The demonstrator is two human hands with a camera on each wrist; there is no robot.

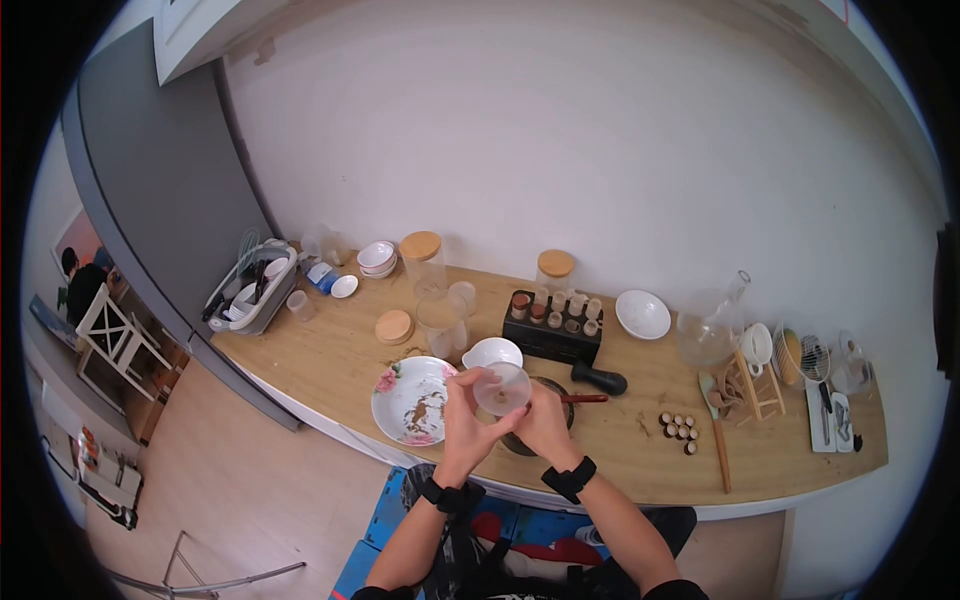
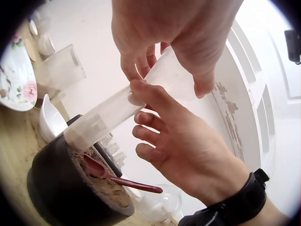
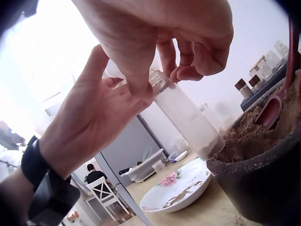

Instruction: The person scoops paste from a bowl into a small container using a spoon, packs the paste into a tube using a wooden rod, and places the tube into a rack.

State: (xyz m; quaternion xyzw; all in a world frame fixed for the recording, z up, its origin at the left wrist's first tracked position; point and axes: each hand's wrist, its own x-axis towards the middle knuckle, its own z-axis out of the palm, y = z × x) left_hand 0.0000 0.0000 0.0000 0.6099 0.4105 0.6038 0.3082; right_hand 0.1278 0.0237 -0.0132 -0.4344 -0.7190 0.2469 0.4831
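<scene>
Both hands meet over a black mortar (image 2: pixel 75 183) filled with brown powder. My left hand (image 1: pixel 465 425) holds a translucent, cup-like funnel (image 1: pixel 500 390) with its thumb and fingers about the wide part. Below it, my right hand (image 1: pixel 545 425) pinches the neck of a long clear glass vial (image 3: pixel 188 117). The funnel's narrow end is hidden among the fingers at the vial's mouth. Tilted, the vial has its base close to the mortar rim, with brown powder settled at the bottom. A red-brown scoop (image 2: pixel 101 169) lies in the mortar's powder, its handle sticking out over the rim.
A floral plate (image 1: pixel 405 405) with brown bits lies left of the hands, and a white spouted bowl (image 1: pixel 493 352) behind them. A black rack (image 1: pixel 550 340) of small vials stands further back, near a black pestle (image 1: pixel 600 378). Several dark caps (image 1: pixel 680 428) lie to the right.
</scene>
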